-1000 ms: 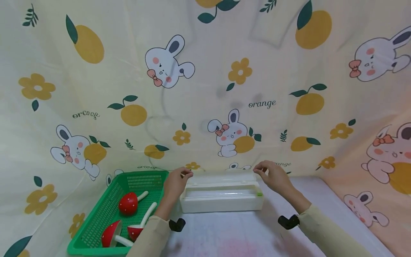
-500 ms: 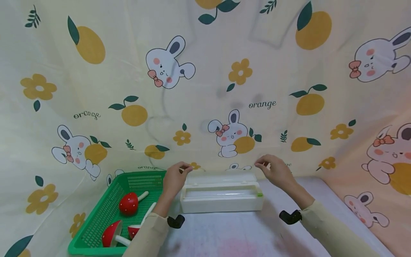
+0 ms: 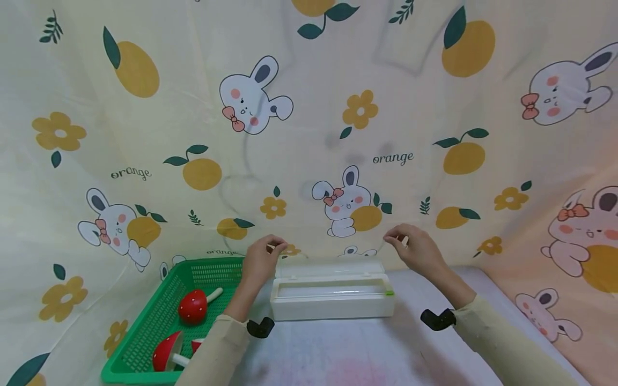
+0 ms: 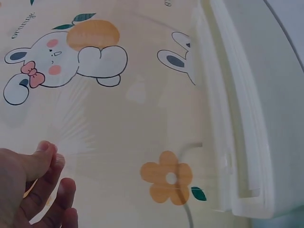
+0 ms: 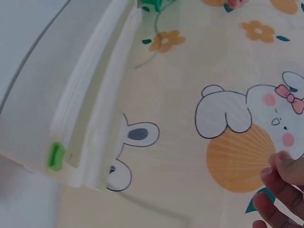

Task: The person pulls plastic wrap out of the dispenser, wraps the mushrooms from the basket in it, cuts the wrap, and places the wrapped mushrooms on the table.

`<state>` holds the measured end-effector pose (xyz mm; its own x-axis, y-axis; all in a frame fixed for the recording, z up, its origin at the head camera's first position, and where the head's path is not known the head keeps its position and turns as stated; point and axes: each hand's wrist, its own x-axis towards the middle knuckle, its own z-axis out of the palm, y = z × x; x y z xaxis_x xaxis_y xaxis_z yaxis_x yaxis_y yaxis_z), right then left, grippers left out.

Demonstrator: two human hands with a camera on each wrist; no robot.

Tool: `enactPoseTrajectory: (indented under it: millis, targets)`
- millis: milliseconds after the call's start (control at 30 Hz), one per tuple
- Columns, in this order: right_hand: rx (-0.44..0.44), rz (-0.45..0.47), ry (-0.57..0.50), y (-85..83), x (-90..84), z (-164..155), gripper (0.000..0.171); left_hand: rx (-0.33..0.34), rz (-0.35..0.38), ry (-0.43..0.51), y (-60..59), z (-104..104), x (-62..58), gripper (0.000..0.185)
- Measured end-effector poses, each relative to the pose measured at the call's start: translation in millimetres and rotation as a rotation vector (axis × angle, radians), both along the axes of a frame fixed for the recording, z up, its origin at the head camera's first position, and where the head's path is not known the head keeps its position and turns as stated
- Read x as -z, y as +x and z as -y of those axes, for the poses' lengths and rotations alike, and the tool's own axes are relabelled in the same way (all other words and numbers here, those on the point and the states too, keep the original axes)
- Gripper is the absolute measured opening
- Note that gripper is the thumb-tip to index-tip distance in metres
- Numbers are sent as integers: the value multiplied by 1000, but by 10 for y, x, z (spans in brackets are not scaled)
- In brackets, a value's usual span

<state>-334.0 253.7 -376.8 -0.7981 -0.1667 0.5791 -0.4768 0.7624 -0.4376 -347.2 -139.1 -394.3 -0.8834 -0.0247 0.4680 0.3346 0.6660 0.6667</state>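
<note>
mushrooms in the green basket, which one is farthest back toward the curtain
The mushroom with the round red, white-dotted cap, its pale stem angled up to the right. The other two lie nearer the basket's front edge, partly hidden behind the left sleeve.

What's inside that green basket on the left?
The green basket holds red-capped toy mushrooms with pale stems. Two show clearly; a third is mostly covered by the person's left sleeve, so whatever lies beneath it is hidden.

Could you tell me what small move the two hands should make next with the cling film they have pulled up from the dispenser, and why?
Probably keep lifting evenly: the left hand and right hand each pinch a corner of the clear film above the white dispenser, and only a short length is drawn out.
</note>
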Motion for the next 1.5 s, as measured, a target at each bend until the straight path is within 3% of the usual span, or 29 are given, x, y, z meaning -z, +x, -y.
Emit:
enactPoseTrajectory:
  millis: [900,1500]
  targets:
    - [4,-112,-1,46,-415,-21,10,-1,-95,26,25,-44,-413,18]
    - [-12,-202,-45,67,-593,-17,12,6,-261,77,32,-90,-634,18]
